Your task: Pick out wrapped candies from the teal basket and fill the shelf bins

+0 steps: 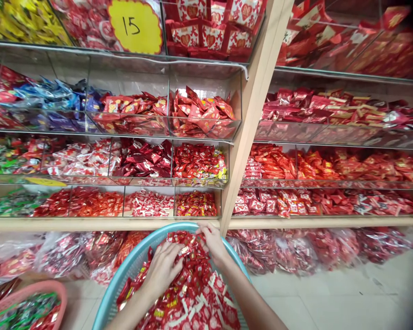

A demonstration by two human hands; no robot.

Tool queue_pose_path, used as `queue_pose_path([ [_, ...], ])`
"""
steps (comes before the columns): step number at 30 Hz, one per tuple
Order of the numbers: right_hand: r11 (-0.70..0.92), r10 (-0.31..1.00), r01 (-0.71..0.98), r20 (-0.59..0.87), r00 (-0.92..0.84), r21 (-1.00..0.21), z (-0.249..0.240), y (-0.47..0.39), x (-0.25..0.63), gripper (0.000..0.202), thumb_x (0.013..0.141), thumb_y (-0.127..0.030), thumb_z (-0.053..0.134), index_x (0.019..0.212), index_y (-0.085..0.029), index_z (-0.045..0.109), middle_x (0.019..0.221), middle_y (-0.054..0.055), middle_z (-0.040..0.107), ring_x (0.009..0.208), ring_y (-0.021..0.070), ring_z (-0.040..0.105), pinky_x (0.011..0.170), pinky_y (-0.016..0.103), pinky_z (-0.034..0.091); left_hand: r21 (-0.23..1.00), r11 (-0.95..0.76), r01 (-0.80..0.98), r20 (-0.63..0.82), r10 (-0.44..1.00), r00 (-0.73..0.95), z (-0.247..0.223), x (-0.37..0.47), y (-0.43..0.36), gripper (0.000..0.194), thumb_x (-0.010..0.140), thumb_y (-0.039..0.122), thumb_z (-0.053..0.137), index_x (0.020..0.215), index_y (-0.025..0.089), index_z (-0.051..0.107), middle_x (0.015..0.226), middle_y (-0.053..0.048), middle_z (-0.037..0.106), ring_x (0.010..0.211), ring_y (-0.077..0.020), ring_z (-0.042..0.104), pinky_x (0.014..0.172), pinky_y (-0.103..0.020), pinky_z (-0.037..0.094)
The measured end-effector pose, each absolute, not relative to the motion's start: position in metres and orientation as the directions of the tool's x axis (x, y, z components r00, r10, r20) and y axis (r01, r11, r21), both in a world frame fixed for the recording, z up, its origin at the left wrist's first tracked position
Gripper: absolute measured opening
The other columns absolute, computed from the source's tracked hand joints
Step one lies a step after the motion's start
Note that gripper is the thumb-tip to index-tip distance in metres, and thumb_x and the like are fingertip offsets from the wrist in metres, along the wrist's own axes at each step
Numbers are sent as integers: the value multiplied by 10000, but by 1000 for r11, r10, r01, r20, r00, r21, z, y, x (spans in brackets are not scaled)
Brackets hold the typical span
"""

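A blue-green plastic basket (112,280) holds a heap of small red-wrapped candies (197,270), with pink-and-white wrapped pieces (209,305) nearer me. My left hand (163,268) lies palm-down over the left of the heap, its fingers curved onto the candies. Across from it, my right hand (211,240) bends its fingers around candies close to the far rim. Between the two hands a clump of red candies is cupped. My palms and some fingertips are hidden from view.
Wooden shelves with clear bins (202,126) full of wrapped sweets rise ahead, split by a slanting wooden upright (249,123). A yellow price tag (135,25) reads 15. Plastic bags of sweets (296,254) sit underneath. A pink basket (60,291) stands at lower left on the tiled floor.
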State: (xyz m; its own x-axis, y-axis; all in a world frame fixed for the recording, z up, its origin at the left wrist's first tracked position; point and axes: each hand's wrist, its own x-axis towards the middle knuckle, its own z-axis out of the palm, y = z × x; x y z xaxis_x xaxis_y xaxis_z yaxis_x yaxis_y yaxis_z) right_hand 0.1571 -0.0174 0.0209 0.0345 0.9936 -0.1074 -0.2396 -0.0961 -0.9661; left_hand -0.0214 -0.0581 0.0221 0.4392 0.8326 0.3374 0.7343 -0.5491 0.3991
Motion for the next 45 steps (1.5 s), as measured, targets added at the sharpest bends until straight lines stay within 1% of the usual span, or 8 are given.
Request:
queue_pose_path([
  [6, -128, 990, -252, -137, 19, -959, 20, -13, 165, 432, 680, -320, 536, 1093, -196, 526, 868, 20, 613, 358, 17, 384, 307, 155, 190, 83, -648, 757, 270, 746, 609, 21, -18, -55, 259, 807, 125, 428, 1014, 219, 551, 933, -32, 602, 901, -186, 488, 840, -349, 363],
  [15, -136, 991, -247, -133, -28, -960, 19, -18, 164, 555, 719, -305, 525, 1261, -250, 416, 980, 33, 603, 409, 44, 488, 318, 159, 291, -8, -653, 757, 332, 713, 618, 7, -18, -59, 255, 833, 163, 427, 1042, 215, 563, 1033, -49, 587, 960, -194, 488, 854, -358, 367],
  [22, -50, 995, -230, -29, -94, -972, 29, -28, 153, 591, 770, -317, 508, 1332, -345, 328, 1018, 18, 598, 416, 58, 515, 326, 172, 343, 412, -552, 725, 459, 813, 359, 32, -22, -49, 308, 858, 266, 404, 1128, 243, 549, 1116, -55, 573, 1014, -194, 505, 865, -365, 408],
  [27, 0, 984, -237, 42, -172, -971, 34, -35, 140, 638, 792, -356, 499, 1377, -335, 248, 1007, 21, 600, 429, 60, 519, 330, 176, 379, 740, -513, 435, 410, 857, 313, 44, -6, -47, 343, 818, 232, 451, 1152, 231, 529, 1163, -63, 558, 1067, -172, 515, 944, -349, 404],
  [31, 24, 992, -239, 53, -114, -971, 35, -38, 138, 618, 795, -402, 492, 1368, -342, 267, 1110, 35, 573, 440, 60, 515, 322, 188, 398, 944, -292, 153, 245, 932, 267, 40, 4, -54, 347, 793, 292, 511, 1126, 192, 508, 916, -40, 637, 804, -139, 612, 781, -306, 485],
  [38, -8, 986, -214, 27, -162, -977, 30, -44, 125, 582, 798, -436, 479, 1338, -313, 302, 1099, 61, 569, 423, 48, 499, 328, 186, 422, 986, 50, -162, -18, 981, 192, 40, 9, -58, 208, 716, 330, 617, 778, 161, 512, 496, 57, 537, 467, -96, 525, 560, -268, 461],
  [41, 11, 992, -168, 31, -119, -986, 26, -44, 121, 574, 798, -462, 470, 1326, -310, 306, 1117, 67, 554, 431, 48, 503, 337, 188, 427, 968, 126, -216, -103, 988, 113, 39, 10, -53, 219, 662, 301, 653, 746, 159, 508, 497, 68, 512, 445, -75, 473, 499, -235, 428],
  [45, 57, 998, -166, 50, 45, -984, 20, -35, 131, 614, 778, -486, 480, 1328, -284, 294, 1116, 85, 554, 435, 63, 520, 358, 209, 429, 992, 10, -124, -22, 994, -103, 39, -3, -31, 208, 599, 233, 668, 745, 137, 555, 631, 31, 576, 573, -67, 513, 570, -194, 411],
])
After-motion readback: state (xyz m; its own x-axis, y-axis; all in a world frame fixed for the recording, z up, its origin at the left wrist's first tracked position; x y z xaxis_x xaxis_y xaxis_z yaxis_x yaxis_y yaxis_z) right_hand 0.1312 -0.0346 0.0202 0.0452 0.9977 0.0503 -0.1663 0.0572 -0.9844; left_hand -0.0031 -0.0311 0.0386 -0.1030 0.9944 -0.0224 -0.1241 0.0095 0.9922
